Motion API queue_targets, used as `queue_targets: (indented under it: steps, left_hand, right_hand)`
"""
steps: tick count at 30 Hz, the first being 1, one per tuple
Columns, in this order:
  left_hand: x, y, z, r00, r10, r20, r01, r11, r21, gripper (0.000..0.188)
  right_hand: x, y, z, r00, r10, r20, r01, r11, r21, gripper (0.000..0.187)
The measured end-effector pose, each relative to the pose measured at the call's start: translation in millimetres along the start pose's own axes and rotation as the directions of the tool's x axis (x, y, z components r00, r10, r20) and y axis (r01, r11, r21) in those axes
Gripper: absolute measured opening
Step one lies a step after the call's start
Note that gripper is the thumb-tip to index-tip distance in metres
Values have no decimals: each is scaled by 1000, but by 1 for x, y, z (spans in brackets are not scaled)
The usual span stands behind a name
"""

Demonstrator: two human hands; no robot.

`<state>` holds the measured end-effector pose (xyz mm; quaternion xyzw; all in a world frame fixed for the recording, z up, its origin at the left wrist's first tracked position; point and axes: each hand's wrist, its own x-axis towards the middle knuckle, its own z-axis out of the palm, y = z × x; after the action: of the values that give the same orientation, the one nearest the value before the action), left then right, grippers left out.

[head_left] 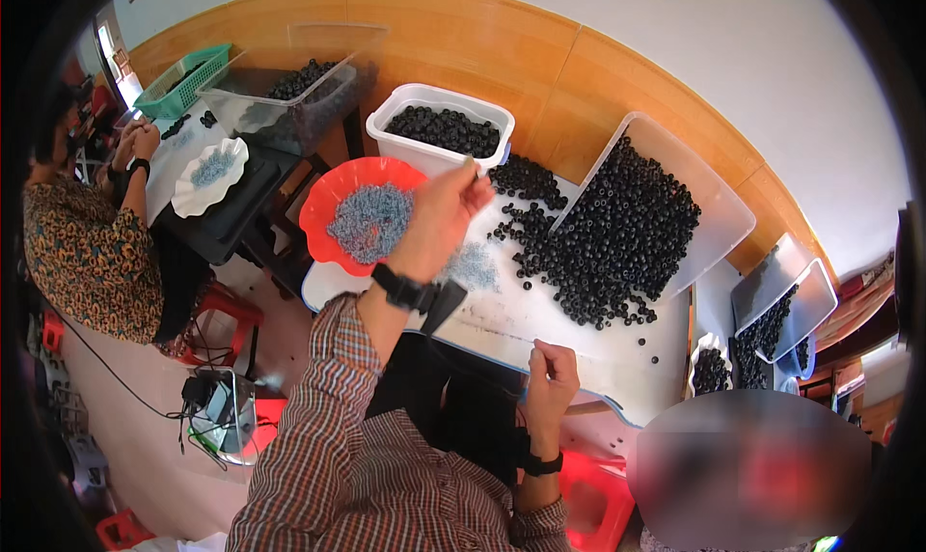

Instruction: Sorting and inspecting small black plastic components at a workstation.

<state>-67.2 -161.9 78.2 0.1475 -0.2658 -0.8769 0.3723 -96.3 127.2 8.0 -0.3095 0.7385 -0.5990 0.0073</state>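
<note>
Right hand [552, 373], low and right of centre, fingers curled closed, contents unclear; black rings [617, 238] spread up-right. Farther up, left hand [436, 219] pinches, load unclear, nearer the white tub [405, 151], just up-left of its fingertips.

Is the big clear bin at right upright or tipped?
Tipped: the clear bin lies on its side, with black rings spread from its mouth onto the white table.
</note>
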Motion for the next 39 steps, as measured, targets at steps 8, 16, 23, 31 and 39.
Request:
queue_targets:
  steps: [8, 16, 23, 31, 39]
  left_hand:
    - [36, 24, -8, 963, 192, -189, -191, 981, 26, 34]
    - [-85, -42, -24, 994, -44, -105, 60, 987, 151, 24]
    - [-125, -84, -41, 977, -85, -195, 160, 898, 410, 26]
    - [-137, -105, -39, 979, -175, -101, 202, 855, 478, 24]
    - [-152, -125, -35, 942, -336, 12, 283, 811, 512, 26]
  right_hand:
    - [-2, 10, -1, 999, 37, -24, -38, 999, -14, 10]
    - [12, 22, -6, 995, 82, -57, -84, 996, -43, 12]
    - [14, 46, -15, 1000, 31, -1, -31, 971, -239, 18]
    - [10, 50, -13, 997, 73, -39, -80, 969, -234, 18]
    - [9, 47, -12, 995, 89, -51, -99, 963, -250, 18]
